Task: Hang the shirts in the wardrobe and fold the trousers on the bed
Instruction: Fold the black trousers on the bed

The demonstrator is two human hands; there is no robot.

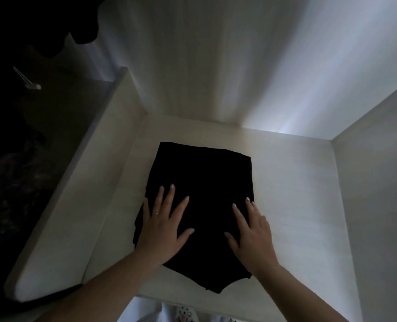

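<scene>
A folded black garment (202, 177) lies flat on a white wardrobe shelf (292, 196), its near corner reaching the shelf's front edge. My left hand (164, 225) rests palm down on the garment's near left part, fingers spread. Palm down too, my right hand (253, 235) lies on its near right edge with the fingers apart. Neither hand grips the cloth. Whether the garment is trousers or a shirt cannot be told in this dim light.
White side panels (376, 205) and a back wall (216, 66) enclose the shelf. A vertical divider (81, 182) stands at the left, with a dark compartment holding dark clothes (9, 182) and a metal rod (26, 77) beyond it. Light fabric (183, 313) shows below the shelf.
</scene>
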